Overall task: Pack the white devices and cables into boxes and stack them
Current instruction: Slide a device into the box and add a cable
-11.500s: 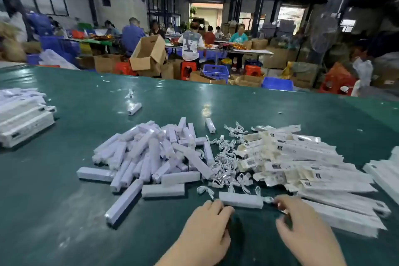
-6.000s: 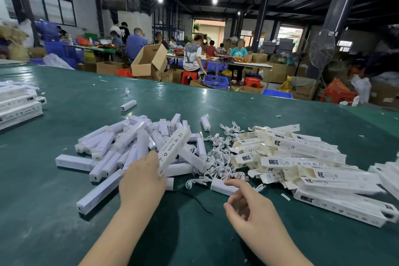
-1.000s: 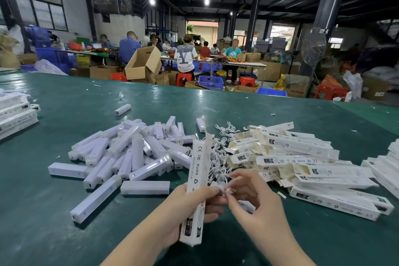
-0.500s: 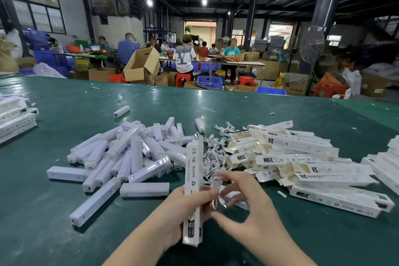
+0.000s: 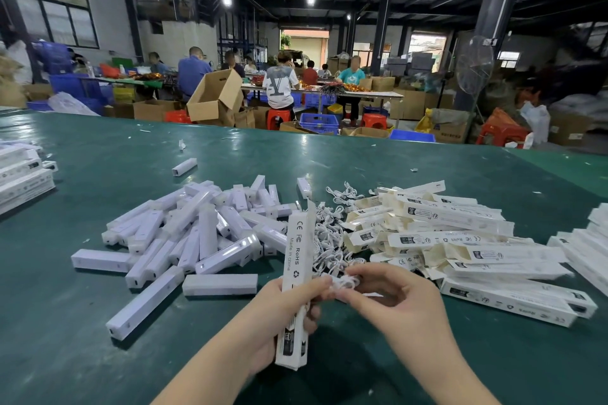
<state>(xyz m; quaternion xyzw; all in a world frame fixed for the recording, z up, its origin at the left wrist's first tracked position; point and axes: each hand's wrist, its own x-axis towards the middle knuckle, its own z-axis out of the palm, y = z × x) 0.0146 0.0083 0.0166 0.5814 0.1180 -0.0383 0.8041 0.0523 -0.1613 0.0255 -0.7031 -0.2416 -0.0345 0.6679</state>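
Note:
My left hand (image 5: 279, 316) grips a long white box (image 5: 295, 276) printed "CE FC RoHS", held nearly upright over the green table (image 5: 98, 355). Beside it, my right hand (image 5: 404, 306) pinches a small coiled white cable (image 5: 343, 282) at the box's right side. A heap of white bar-shaped devices (image 5: 197, 233) lies to the left. More coiled cables (image 5: 329, 240) lie in the middle. Flat empty boxes (image 5: 454, 240) are piled to the right.
Packed boxes are stacked at the left edge (image 5: 23, 177) and at the right edge (image 5: 589, 240). One stray device (image 5: 184, 167) lies farther back. Beyond the table, people sit at other work tables among cardboard cartons (image 5: 215, 97) and blue crates.
Since a second ago my right hand has picked a coiled cable and brought it against the box in my left hand. The box stays nearly upright in my left hand.

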